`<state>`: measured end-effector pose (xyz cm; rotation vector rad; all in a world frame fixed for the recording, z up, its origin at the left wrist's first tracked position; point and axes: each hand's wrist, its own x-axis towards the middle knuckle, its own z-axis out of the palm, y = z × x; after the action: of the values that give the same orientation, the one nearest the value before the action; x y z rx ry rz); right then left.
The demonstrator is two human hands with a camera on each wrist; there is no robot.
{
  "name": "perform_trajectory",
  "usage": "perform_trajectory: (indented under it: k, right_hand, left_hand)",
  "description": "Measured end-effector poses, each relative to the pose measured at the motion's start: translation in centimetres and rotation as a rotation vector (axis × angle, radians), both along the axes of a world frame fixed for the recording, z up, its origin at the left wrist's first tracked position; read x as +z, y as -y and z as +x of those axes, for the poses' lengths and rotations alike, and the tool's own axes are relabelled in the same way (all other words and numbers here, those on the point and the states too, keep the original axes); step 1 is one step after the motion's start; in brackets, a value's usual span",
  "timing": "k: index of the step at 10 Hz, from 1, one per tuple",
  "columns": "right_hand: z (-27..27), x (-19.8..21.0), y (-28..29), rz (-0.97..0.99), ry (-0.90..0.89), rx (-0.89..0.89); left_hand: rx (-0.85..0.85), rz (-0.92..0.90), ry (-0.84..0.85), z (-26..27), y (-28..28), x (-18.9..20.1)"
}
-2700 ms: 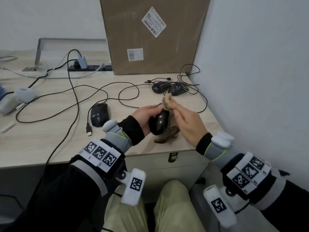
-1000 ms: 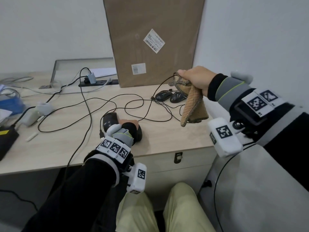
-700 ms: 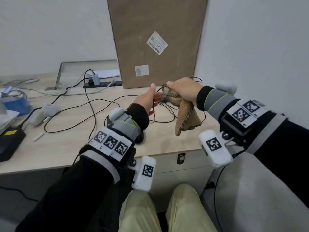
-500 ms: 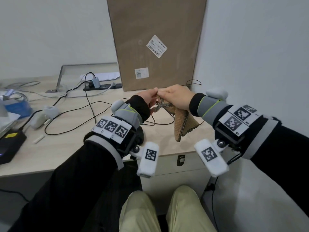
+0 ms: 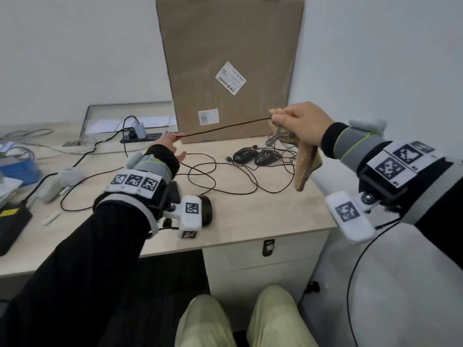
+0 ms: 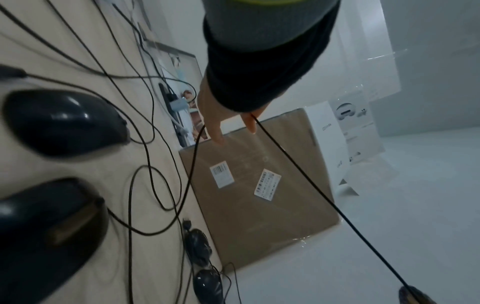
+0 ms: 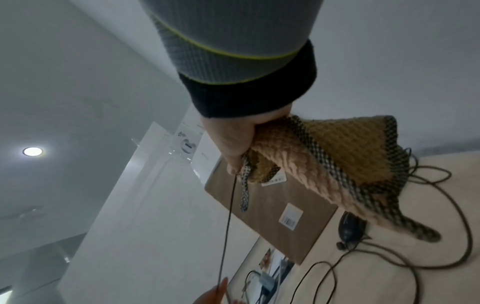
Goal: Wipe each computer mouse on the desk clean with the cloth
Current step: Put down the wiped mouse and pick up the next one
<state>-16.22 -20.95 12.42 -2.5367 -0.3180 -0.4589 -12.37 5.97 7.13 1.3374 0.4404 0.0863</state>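
Note:
My right hand (image 5: 295,121) is raised over the desk (image 5: 263,216) and grips the tan knitted cloth (image 5: 305,166), folded round a thin black mouse cable (image 5: 225,126). The cable runs taut to my left hand (image 5: 172,144), which pinches its other end lower down and to the left. In the right wrist view the cloth (image 7: 337,164) hangs from my fist, and the cable (image 7: 227,226) leaves it at the thumb. A black mouse (image 5: 207,209) lies by my left wrist; the left wrist view shows two mice (image 6: 62,121) (image 6: 49,236) there. Two more mice (image 5: 244,155) (image 5: 266,157) sit at the back.
A tall cardboard box (image 5: 230,71) leans against the back wall. Loose black cables (image 5: 225,181) loop across the middle of the desk. A power strip (image 5: 140,139), a white controller (image 5: 57,181) and a black device (image 5: 12,221) lie to the left. The wall closes the right side.
My left hand put the mouse down on the desk and met the right hand at the cloth. The hands have since drawn apart, stretching the cable taut between them.

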Motion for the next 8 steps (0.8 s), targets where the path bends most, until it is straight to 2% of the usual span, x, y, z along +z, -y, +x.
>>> perform_trajectory:
  k: [1,3,4,5,6,7,8]
  right_hand:
    - [0.5,-0.5,0.9,0.098,0.007,-0.07]
    - [1.1,-0.6,-0.7,0.215,0.014,-0.091]
    - [1.4,-0.6,-1.5,0.207,0.009,-0.123]
    - [1.5,-0.9,-2.2,0.252,0.005,-0.144]
    - [0.8,-1.3,-3.5,0.251,0.0,-0.066]
    - [-0.1,-2.4,-5.2,0.226,-0.036,0.078]
    - [-1.0,-3.7,-6.3,0.06,-0.052,0.175]
  left_hand:
    - [0.007,0.087,-0.013,0.4,-0.8,0.0]
    - [-0.194,0.588,-0.101,-1.0,1.6,1.8]
    - [-0.249,1.02,-0.065,-1.6,2.8,2.9]
    - [-0.202,1.015,0.177,-2.4,4.0,3.8]
    - [-0.3,0.719,0.279,-3.4,6.0,4.0]
    - [-0.507,0.167,0.079,-3.5,8.0,3.0]
    - [-0.46,-0.144,0.037,-3.2,9.1,2.1]
